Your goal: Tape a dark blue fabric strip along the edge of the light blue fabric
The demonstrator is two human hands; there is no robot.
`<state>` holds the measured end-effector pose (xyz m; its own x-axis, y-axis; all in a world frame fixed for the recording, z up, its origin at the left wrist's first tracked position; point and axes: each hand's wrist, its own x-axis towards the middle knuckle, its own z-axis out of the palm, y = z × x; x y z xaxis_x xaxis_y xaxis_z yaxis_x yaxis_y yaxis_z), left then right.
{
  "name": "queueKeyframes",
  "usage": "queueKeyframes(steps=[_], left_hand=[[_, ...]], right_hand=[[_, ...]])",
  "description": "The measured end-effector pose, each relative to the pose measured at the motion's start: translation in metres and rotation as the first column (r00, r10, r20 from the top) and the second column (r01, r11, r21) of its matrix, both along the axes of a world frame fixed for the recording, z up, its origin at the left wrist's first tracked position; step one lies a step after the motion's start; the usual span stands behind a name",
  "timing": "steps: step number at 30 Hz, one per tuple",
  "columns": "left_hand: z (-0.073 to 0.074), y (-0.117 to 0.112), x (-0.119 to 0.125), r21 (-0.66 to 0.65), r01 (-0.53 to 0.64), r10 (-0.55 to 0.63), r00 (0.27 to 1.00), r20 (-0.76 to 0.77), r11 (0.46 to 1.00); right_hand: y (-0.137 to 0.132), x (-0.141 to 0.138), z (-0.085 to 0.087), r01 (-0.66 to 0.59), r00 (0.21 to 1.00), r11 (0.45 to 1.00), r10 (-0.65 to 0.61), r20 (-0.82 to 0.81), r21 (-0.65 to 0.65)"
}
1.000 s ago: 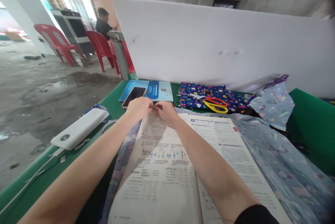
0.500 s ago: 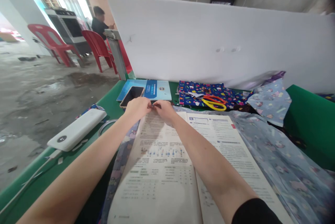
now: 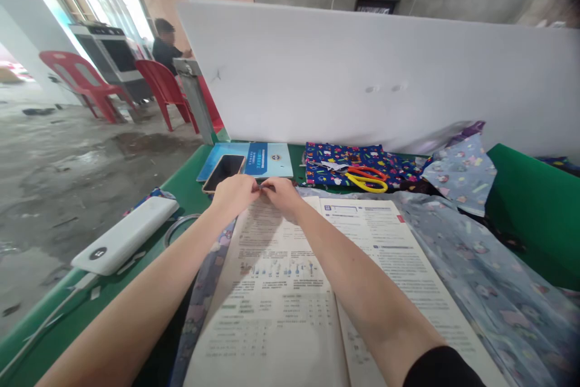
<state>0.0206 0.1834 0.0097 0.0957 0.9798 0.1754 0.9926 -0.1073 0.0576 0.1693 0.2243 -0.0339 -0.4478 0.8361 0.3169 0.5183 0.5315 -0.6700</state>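
An open book (image 3: 294, 290) lies on pale blue patterned cloth (image 3: 475, 278) spread over the green table (image 3: 181, 182). My left hand (image 3: 233, 194) and my right hand (image 3: 281, 194) meet at the far top edge of the book's left page. Their fingertips are pinched together there on the cloth edge or a small item that is too small to make out.
A white power bank (image 3: 122, 241) with a cable lies at the left. A phone (image 3: 224, 172) rests on a blue booklet (image 3: 267, 160). Yellow and orange scissors (image 3: 367, 179) lie on dark blue printed fabric (image 3: 344, 160). A white board (image 3: 385, 73) stands behind. A person sits near red chairs (image 3: 165, 88).
Both hands stay pinched together at the book's top edge. The view has shifted slightly, so everything sits a little further left in the picture.
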Motion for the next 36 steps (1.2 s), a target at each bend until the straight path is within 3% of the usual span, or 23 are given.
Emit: queueKeyframes(steps=[9,18,36], left_hand=[[0.0011,-0.0015,0.0016,-0.003,0.005,-0.005,0.999,-0.042,1.000],[0.0017,-0.0035,0.0023,-0.042,0.018,-0.022,0.995,-0.097,0.999],[-0.0029,0.0026,-0.0051,-0.041,0.080,-0.081,0.996,-0.035,0.996]], right_hand=[[0.0014,0.0002,-0.0005,0.018,1.000,1.000,-0.018,0.026,-0.013],[0.0002,0.0010,0.0019,-0.013,0.992,0.997,0.004,0.124,0.075],[-0.0046,0.0019,0.0037,0.025,0.995,0.998,-0.031,0.092,0.061]])
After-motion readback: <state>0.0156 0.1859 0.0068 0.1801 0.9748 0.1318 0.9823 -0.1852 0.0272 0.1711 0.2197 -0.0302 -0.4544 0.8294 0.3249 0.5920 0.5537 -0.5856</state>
